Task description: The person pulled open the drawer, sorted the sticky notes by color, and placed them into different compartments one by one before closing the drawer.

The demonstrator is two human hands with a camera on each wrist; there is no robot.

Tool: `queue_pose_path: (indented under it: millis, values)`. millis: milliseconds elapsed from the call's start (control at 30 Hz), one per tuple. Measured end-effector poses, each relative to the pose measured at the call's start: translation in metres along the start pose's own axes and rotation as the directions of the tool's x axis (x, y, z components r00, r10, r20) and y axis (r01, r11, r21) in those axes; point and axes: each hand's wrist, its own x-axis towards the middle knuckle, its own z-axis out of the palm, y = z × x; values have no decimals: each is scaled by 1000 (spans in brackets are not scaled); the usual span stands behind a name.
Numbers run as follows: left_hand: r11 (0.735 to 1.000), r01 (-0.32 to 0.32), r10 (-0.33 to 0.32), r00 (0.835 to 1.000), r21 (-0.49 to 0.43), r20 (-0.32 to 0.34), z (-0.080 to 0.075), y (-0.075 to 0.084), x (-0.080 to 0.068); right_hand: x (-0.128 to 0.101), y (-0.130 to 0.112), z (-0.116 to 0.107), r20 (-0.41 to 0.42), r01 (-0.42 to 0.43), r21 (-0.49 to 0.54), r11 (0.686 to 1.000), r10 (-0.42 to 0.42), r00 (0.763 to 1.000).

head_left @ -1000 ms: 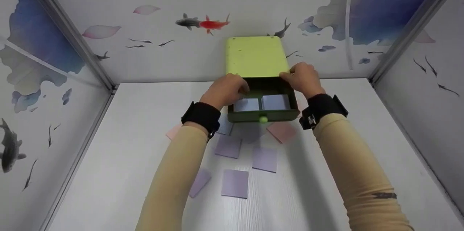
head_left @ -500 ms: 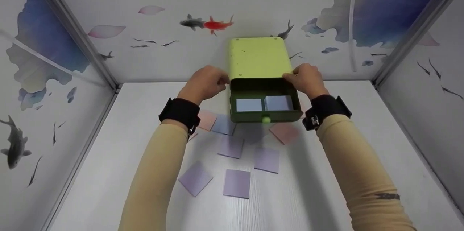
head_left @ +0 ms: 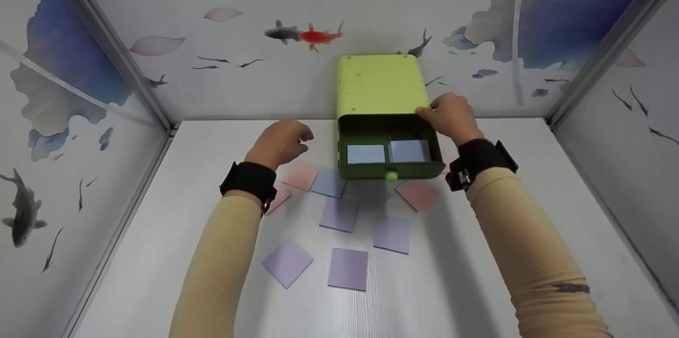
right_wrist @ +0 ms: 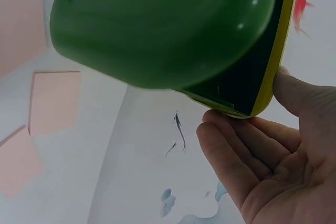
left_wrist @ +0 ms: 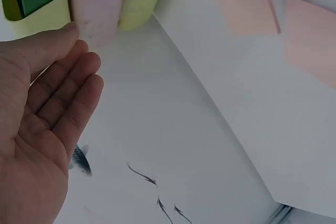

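Note:
A drawer box [head_left: 382, 83] with a yellow-green top stands at the back of the table. Its dark green drawer [head_left: 363, 172] is pulled out towards me and holds two pale blue stacks of paper notes [head_left: 365, 154]. My right hand [head_left: 452, 115] grips the box's front right corner, thumb on the top edge; in the right wrist view its fingers lie against the side under the yellow rim [right_wrist: 274, 56]. Left of the box, my left hand [head_left: 279, 143] is apart from it, fingers loosely bent around nothing. The left wrist view shows a pink-lavender side section [left_wrist: 97, 3] on the box.
Several purple note squares [head_left: 347, 269] lie on the white table [head_left: 201, 232] in front of the box. Pink squares [head_left: 417, 195] lie on both sides, and a blue one [head_left: 328, 183] is near the drawer's left corner. A patterned wall [head_left: 223, 83] stands behind.
My left hand has come out from over the drawer, moved left past the box's edge, and dropped lower. The right hand keeps its hold. The drawer and stacks look the same.

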Motion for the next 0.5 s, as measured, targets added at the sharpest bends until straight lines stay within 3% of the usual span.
queue_pose_path:
  millis: [233,500]
  values:
    - [1000,-1,0,999,10,45,30,-6,6,0,3,-2,18,-23,11,1000,22,1000]
    - [1000,-4,4,996,7,93,67,2,16,2,5,-4,14,-20,3,1000,20,1000]
